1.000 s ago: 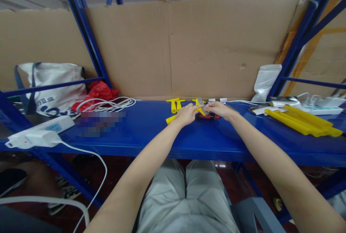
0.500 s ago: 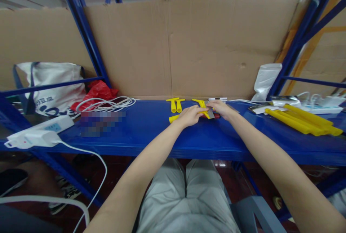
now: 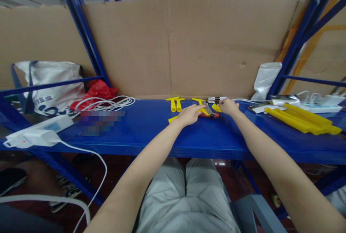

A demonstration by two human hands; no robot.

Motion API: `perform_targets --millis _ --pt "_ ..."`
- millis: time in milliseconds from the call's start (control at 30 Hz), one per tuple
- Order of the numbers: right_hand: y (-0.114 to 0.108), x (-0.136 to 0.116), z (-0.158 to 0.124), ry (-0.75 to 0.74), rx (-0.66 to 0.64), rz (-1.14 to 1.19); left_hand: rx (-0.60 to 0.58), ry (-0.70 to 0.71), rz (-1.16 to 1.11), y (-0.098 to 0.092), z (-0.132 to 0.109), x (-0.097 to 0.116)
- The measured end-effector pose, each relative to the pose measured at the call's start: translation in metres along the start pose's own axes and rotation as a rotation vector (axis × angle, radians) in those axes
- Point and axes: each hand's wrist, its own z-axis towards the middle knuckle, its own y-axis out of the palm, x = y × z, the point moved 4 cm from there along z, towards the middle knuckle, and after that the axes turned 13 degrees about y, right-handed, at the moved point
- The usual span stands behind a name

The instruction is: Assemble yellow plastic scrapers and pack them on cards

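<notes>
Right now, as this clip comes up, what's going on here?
A person is working at a blue shelf with both hands. The left hand holds a yellow-handled tool with a flat grey blade. The right hand is at a small yellow piece; whether it grips it is unclear. A red-and-black tool lies between the hands, and two yellow T-shaped pieces are farther back, to the left.
</notes>
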Motion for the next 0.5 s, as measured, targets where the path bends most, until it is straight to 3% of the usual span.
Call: perform_targets --millis 300,500 --pt "0.017 0.005 0.003 0.028 -0.063 -0.221 -0.009 -0.018 -0.019 0.000 0.000 0.000" --pt "0.023 0.007 0.008 0.094 -0.117 -0.176 0.003 -0.014 -0.015 -0.001 -0.001 0.001"
